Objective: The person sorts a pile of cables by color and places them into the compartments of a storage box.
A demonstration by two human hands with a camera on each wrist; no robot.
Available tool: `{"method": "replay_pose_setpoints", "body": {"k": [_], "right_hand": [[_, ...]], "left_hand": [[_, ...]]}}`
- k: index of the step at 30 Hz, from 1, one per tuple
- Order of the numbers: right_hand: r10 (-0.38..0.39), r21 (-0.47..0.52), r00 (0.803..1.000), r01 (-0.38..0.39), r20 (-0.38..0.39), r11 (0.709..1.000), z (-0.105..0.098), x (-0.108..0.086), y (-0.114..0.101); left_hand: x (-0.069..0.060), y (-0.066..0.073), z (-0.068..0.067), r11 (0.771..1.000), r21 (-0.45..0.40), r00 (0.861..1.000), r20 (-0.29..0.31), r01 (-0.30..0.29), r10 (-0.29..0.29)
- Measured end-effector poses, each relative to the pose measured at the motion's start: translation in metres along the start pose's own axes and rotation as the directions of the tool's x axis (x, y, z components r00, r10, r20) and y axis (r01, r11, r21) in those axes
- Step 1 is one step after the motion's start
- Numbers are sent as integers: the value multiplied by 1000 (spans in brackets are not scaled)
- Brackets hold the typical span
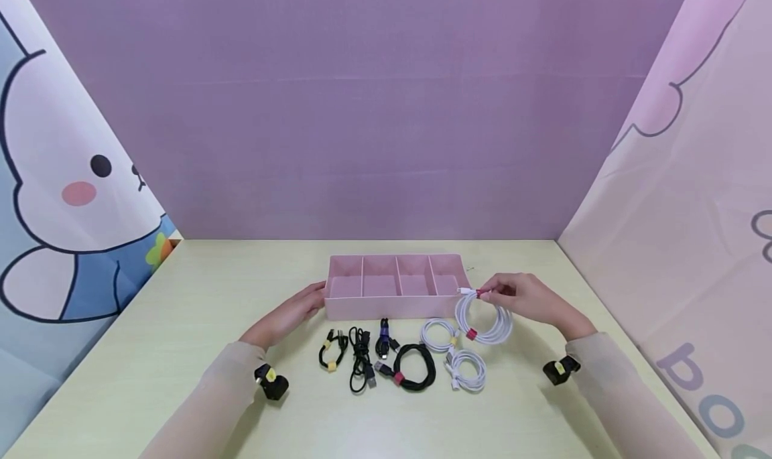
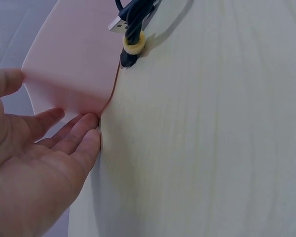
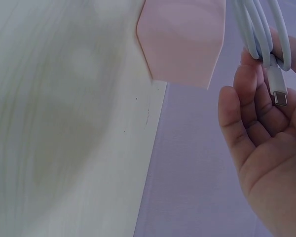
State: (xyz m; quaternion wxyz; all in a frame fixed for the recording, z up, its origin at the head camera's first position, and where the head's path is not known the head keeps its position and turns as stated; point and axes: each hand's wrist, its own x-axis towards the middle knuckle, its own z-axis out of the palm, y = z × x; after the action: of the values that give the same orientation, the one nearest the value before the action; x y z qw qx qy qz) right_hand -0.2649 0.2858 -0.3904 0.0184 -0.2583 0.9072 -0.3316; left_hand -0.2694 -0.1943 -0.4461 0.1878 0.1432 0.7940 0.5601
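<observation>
A pink box [image 1: 392, 308] with several side-by-side compartments stands on the table. My left hand [image 1: 292, 313] rests its fingertips against the box's left end, and the left wrist view shows the fingers fairly straight along the pink end wall [image 2: 76, 49]. Between thumb and fingers, my right hand [image 1: 527, 299] pinches a coiled white cable [image 1: 502, 328] at its red tie, by the box's front right corner. The cable hangs from that grip, and its USB-C plug [image 3: 277, 89] shows near the palm in the right wrist view.
In front of the box lie two smaller white coiled cables [image 1: 473, 384], a black coil [image 1: 431, 372] with a red tie, a dark bundle [image 1: 382, 345] with a purple tie, a long black cable [image 1: 360, 355] and a short black cable [image 1: 323, 360] with yellow ties. A purple backdrop [image 1: 374, 110] rises behind.
</observation>
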Motion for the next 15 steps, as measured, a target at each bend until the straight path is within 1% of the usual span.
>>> {"method": "replay_pose_setpoints", "body": {"k": [8, 15], "right_hand": [[16, 15, 999, -16, -33, 1000, 1, 4, -1], [12, 30, 998, -10, -65, 999, 1, 8, -2]], "left_hand": [[0, 0, 0, 1000, 6, 1000, 2, -2, 2], [1, -1, -1, 1000, -4, 1000, 7, -2, 2]]}}
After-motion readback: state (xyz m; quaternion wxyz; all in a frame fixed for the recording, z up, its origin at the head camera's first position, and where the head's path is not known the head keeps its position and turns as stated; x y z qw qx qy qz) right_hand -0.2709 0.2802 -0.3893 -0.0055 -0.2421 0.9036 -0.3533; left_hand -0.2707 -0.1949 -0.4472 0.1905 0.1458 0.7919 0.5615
